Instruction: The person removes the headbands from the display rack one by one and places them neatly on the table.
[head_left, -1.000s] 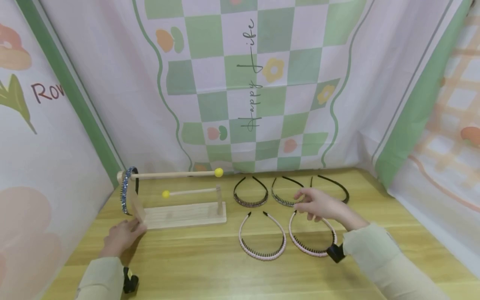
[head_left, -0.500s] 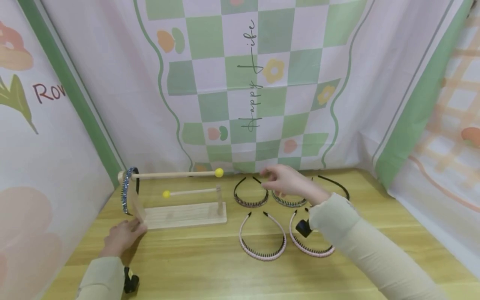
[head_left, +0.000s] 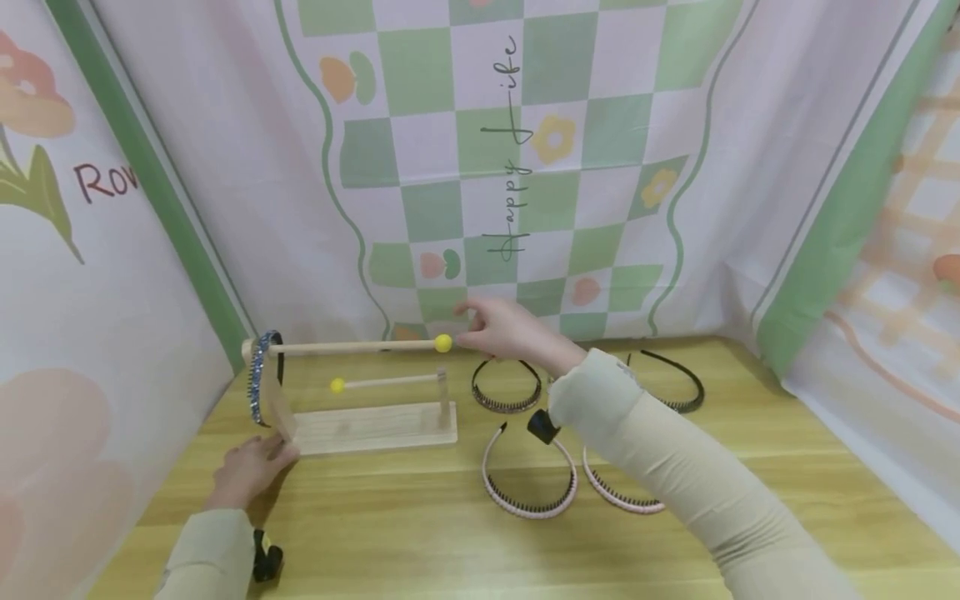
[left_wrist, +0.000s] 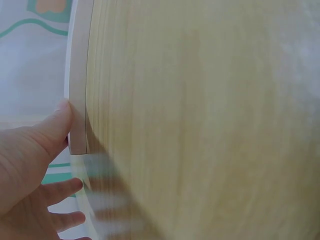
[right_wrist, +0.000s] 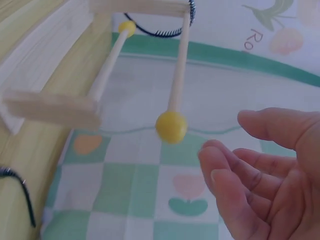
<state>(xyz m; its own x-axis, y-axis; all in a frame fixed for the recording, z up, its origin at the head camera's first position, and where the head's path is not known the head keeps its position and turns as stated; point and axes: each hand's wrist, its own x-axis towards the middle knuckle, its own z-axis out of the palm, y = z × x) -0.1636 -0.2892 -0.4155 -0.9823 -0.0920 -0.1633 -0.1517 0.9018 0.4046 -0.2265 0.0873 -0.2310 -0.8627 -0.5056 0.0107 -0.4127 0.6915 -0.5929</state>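
Observation:
A wooden stand (head_left: 378,428) with two rods stands on the left of the table. Its upper rod (head_left: 360,346) ends in a yellow ball (head_left: 443,342), and a blue glittery headband (head_left: 259,377) hangs at that rod's left end. My left hand (head_left: 251,471) holds the stand's left end, its thumb (left_wrist: 57,120) against the base. Just right of the yellow ball is my right hand (head_left: 517,333), which holds nothing; the right wrist view shows its thumb and fingers apart, loosely bent. Beneath that arm lies a dark headband (head_left: 507,406).
A pink headband (head_left: 534,512) lies at front centre. Another pink headband (head_left: 622,502) and a black headband (head_left: 686,367) are partly covered by my right sleeve (head_left: 667,450). The lower rod (head_left: 390,381) carries a yellow ball (head_left: 338,385) at its left end. A printed curtain stands behind.
From above the headbands on the right, my right hand has moved left and up to the upper rod's yellow ball. The left hand stays at the stand's end.

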